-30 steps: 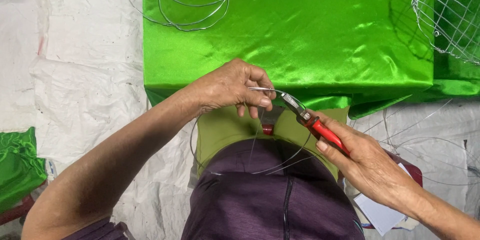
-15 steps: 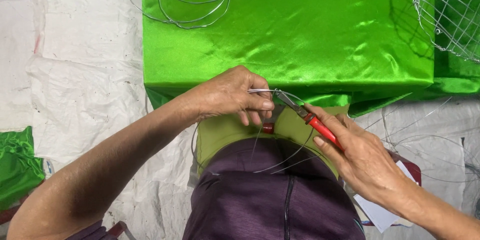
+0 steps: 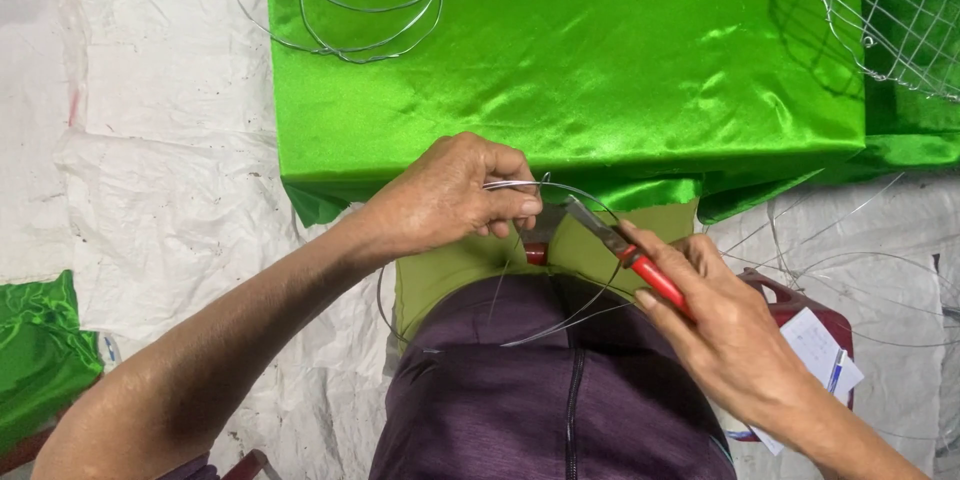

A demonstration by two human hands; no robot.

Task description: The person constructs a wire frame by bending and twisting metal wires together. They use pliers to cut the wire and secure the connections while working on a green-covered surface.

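While the left hand (image 3: 455,195) reaches in from seven o'clock with its fingers curled, it pinches a thin wire loop (image 3: 560,270) at the frame's centre. The right hand (image 3: 735,335), coming from five o'clock, is wrapped tight around red-handled pliers (image 3: 625,250), whose tip meets the wire just beside the left fingertips. At four o'clock, white paper slips (image 3: 820,345) lie on a red object. Green satin cloth (image 3: 600,50) covers the surface at twelve o'clock.

The pliers (image 3: 640,265) I held had red handles and dull grey metal jaws, and the wire (image 3: 520,185) I pinched was thin, bright silver. Before me lay glossy bright green satin cloth (image 3: 600,60) on grubby white woven sheeting (image 3: 150,160). My lap showed olive green trousers (image 3: 450,270) and a dark purple top (image 3: 500,400).
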